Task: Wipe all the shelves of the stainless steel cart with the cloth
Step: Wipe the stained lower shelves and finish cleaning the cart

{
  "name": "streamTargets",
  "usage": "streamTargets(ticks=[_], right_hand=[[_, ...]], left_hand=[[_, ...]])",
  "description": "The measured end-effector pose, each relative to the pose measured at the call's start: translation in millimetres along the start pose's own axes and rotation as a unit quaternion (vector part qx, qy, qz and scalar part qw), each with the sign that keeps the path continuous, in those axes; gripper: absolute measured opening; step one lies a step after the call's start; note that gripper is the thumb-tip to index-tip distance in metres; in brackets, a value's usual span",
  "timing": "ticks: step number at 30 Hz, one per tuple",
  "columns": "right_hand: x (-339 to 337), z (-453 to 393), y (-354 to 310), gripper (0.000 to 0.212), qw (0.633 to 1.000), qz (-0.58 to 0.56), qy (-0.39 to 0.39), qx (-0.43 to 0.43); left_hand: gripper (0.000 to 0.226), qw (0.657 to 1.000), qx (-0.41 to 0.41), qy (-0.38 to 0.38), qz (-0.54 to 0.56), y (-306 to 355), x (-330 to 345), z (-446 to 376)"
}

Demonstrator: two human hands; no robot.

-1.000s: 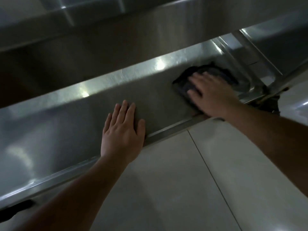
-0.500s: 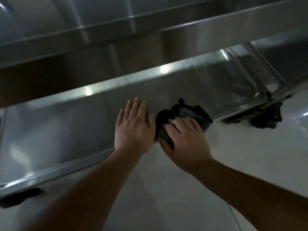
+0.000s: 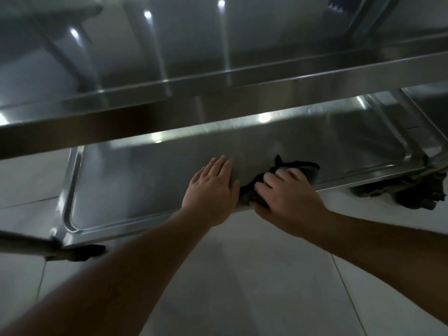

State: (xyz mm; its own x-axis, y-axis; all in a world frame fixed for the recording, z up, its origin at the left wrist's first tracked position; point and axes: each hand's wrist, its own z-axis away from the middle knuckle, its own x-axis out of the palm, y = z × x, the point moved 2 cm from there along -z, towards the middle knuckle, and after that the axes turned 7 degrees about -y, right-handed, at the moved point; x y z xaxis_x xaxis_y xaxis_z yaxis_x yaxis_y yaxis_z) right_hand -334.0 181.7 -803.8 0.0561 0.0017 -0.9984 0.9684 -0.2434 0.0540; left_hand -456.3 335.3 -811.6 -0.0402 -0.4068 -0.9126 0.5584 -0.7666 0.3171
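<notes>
The wiping looks to be on the bottom shelf (image 3: pixel 150 175) of the cart: the right hand (image 3: pixel 288 197) has its fingers (image 3: pixel 274 179) curled over the dark cloth (image 3: pixel 303 167), pressing it onto the shelf at the near rim, just beside the left hand (image 3: pixel 213 187), which lies flat with fingers straight and close together on the steel. The next move probably calls for sweeping the cloth leftward over the unwiped stretch, so the bracing hand must shift. The tray-like shelf holds nothing but cloth and hands.

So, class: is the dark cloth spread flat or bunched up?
Bunched up: the cloth sits crumpled under the right hand, folds poking out past its fingers.
</notes>
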Motion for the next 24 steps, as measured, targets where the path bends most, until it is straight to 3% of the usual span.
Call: streamTargets(ticks=[6, 9, 11, 15, 20, 24], right_hand=[[-13.8, -46.2, -71.6, 0.042, 0.990, -0.028, -0.085, -0.112], [-29.7, -73.0, -87.0, 0.033, 0.984, -0.029, -0.108, -0.140], [-37.9, -88.4, -89.0, 0.033, 0.974, 0.000, -0.183, -0.137], [-58.5, -88.4, -84.2, 0.052, 0.947, 0.016, -0.294, -0.125], [-88.3, -46.1, -86.4, 0.068, 0.928, 0.009, -0.366, -0.074], [-134.2, 12.1, -92.3, 0.049, 0.885, -0.036, -0.464, -0.010]], left_hand=[[0.049, 1.000, -0.018, -0.012, 0.000, -36.6, -34.6, 5.6], [0.048, 0.999, -0.042, 0.017, 0.029, -59.4, -56.3, 15.9], [0.051, 0.999, -0.043, 0.004, 0.010, -69.2, -60.8, 27.9], [0.052, 0.993, -0.031, -0.090, -0.070, -79.4, -61.5, 51.4], [0.049, 0.990, -0.039, -0.133, 0.013, -54.1, -68.3, 99.2], [0.056, 0.974, -0.059, -0.219, -0.001, -21.7, -91.6, 159.3]])
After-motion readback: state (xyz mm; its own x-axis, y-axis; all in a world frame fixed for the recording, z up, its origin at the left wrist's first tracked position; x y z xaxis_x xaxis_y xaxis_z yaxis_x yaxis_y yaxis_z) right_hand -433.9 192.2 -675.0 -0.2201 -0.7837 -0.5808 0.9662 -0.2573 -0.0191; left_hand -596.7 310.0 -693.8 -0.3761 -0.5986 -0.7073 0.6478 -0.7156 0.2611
